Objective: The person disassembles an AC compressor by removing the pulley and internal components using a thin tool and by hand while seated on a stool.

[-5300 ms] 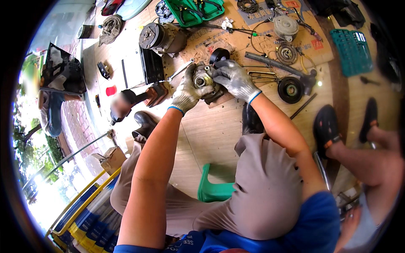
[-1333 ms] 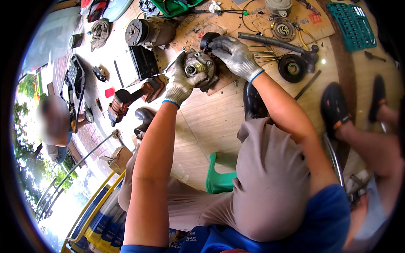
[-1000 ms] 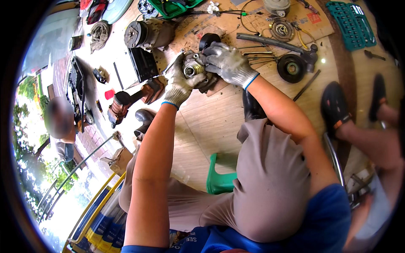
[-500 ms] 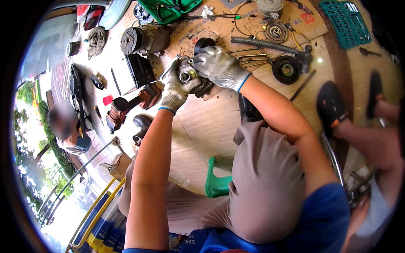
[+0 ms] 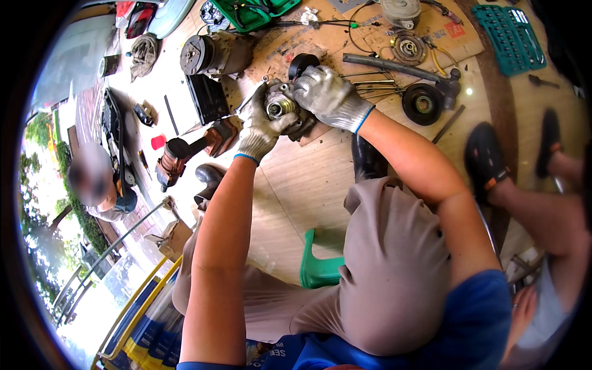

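Observation:
Over the floor I hold a grey metal housing [image 5: 300, 127] with a shiny round fitting [image 5: 279, 106] at its middle. My left hand [image 5: 258, 126], in a grey-white work glove with a blue cuff edge, is closed on the housing's left side, thumb below the fitting. My right hand [image 5: 327, 95], gloved alike, has curled fingers against the upper right of the housing; its fingertips are partly hidden. A black round ring-shaped part [image 5: 303, 63] stands just beyond the right knuckles. Whether that hand touches it, I cannot tell.
A hammer [image 5: 401, 66], several metal rods and a black pulley [image 5: 422, 103] lie right of my hands. A dirty cylindrical compressor [image 5: 213, 54] and an orange-brown power tool [image 5: 179, 157] are on the left. Another person's shoe [image 5: 487, 154] is at right. A green stool [image 5: 320, 265] sits below me.
The whole view has shifted slightly. Both hands stay on the housing, with only a small shift of the right fingers; the black ring shows a little more of its face.

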Available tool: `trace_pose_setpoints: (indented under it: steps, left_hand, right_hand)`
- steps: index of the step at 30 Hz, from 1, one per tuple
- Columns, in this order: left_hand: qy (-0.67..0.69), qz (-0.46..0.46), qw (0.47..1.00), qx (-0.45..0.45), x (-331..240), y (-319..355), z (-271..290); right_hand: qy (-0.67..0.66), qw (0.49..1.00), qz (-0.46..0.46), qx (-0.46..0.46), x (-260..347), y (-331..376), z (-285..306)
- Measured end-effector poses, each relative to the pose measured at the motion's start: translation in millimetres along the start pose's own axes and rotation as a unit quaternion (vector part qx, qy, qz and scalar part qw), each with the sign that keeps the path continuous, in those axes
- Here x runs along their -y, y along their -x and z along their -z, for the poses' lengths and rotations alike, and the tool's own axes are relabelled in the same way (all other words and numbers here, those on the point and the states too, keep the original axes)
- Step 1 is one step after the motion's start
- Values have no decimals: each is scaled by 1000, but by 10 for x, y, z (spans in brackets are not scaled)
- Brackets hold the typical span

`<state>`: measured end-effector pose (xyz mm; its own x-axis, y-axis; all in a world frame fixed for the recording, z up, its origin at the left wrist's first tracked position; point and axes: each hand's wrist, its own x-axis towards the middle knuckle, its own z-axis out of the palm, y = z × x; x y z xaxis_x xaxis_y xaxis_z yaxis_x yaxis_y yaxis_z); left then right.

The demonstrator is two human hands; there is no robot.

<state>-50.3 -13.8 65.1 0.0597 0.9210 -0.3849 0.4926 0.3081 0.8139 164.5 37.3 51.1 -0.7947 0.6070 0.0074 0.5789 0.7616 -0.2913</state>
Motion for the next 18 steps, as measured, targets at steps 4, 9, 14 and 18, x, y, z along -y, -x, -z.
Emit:
trace_pose_setpoints:
  steps: [4, 9, 14, 18]
  left_hand:
    - [67, -12, 998, -7, 29, 1, -33]
    - [46, -4, 999, -3, -65, 12, -50]
    - [82, -26, 996, -20, 47, -1, -42]
    - [16, -14, 1000, -17, -33, 25, -19]
  right_hand:
    - [-7, 1000, -21, 22, 54, 18, 37]
    - [-8, 990, -106, 97, 116, 11, 152]
    - [38, 994, -58, -86, 147, 20, 61]
    - [0, 992, -103, 70, 162, -32, 147]
